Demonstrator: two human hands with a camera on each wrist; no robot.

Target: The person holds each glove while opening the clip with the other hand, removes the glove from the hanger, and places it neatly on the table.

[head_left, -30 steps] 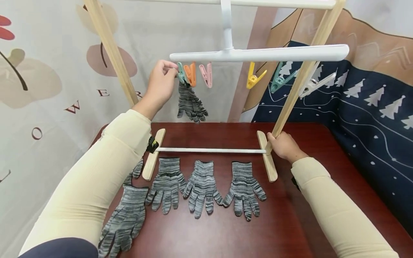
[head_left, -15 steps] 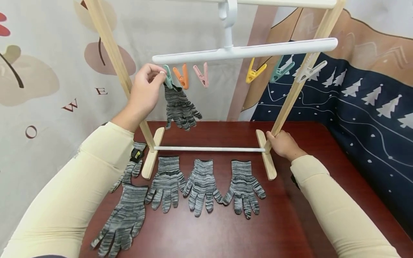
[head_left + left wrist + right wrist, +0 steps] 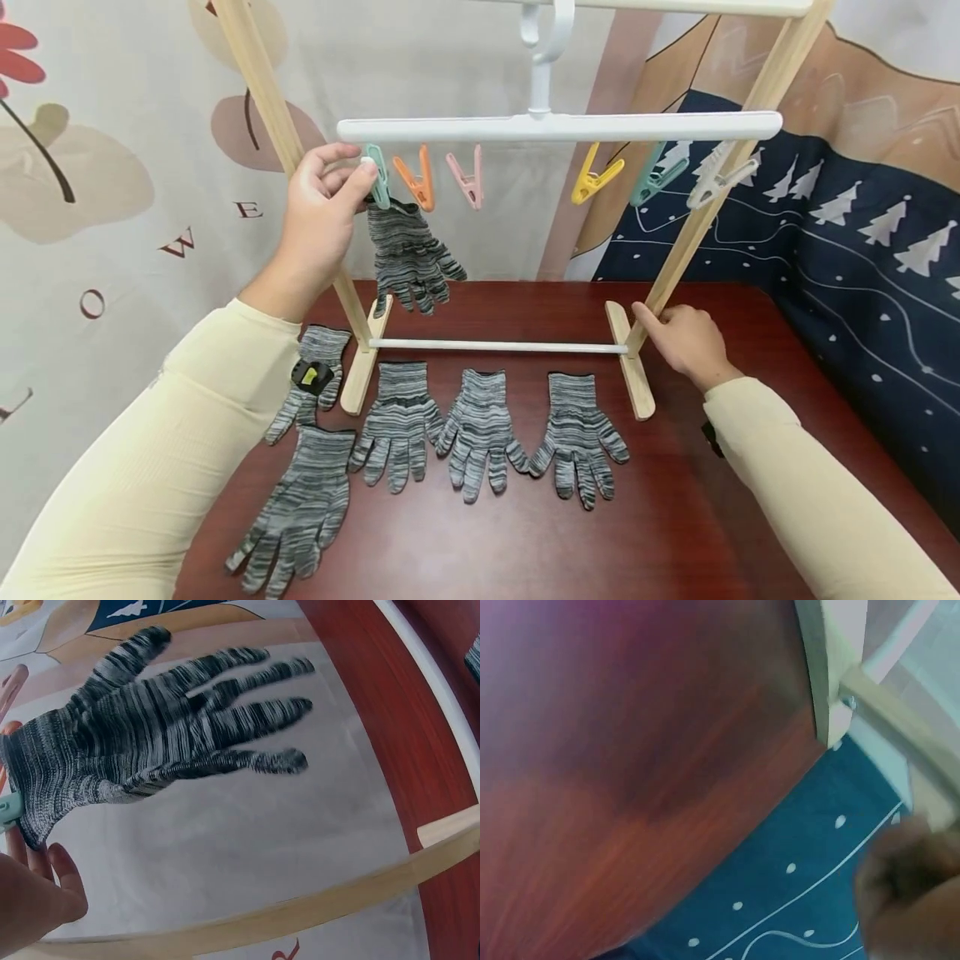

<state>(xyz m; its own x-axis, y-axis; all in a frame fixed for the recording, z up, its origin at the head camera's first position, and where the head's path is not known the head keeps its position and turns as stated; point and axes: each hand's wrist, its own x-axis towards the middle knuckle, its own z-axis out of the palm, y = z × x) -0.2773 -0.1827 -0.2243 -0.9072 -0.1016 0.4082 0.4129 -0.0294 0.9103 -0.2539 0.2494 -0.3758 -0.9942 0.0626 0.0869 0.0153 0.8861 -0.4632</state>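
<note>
My left hand (image 3: 322,204) pinches the green clothespin (image 3: 377,177) at the left end of a white hanger (image 3: 558,127). From that clothespin a grey-and-black striped knit glove (image 3: 411,254) hangs by its cuff, fingers down. The left wrist view shows the same glove (image 3: 142,727) close up, with the clothespin (image 3: 9,808) on its cuff edge. Low on the right, my right hand (image 3: 686,337) holds the wooden post (image 3: 660,296) of the rack near its foot. An orange clothespin (image 3: 417,179) and a pink clothespin (image 3: 470,177) hang beside the glove.
Yellow (image 3: 595,175), darker green (image 3: 656,177) and white (image 3: 718,179) clothespins hang along the hanger's right half. Several striped gloves lie on the red-brown table, among them one in the middle (image 3: 482,433). A white lower bar (image 3: 498,346) joins the rack's feet.
My left hand and the hanging glove have moved left. The hanger swung left and tilted, then levelled; its green clothespin came away from the orange one. My right hand stays at the post.
</note>
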